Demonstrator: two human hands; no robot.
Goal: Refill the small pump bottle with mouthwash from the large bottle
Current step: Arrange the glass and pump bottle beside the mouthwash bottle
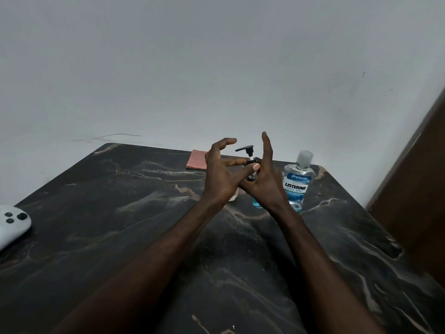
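The small pump bottle stands at the far middle of the dark marble table [120, 237], mostly hidden between my hands; its black pump head [245, 149] sticks up above them. My left hand [220, 172] pinches the pump's collar with thumb and a finger, the other fingers curled above. My right hand [265, 179] wraps the bottle's body from the right, its index finger pointing straight up. The large mouthwash bottle [298, 182], clear with blue liquid, a blue label and its clear cap on, stands upright just right of my right hand.
A folded pink cloth [195, 159] lies behind my left hand near the wall. A white controller [12, 225] rests at the table's left edge. A brown wooden panel [414, 189] rises on the right. A plain grey wall stands behind the table.
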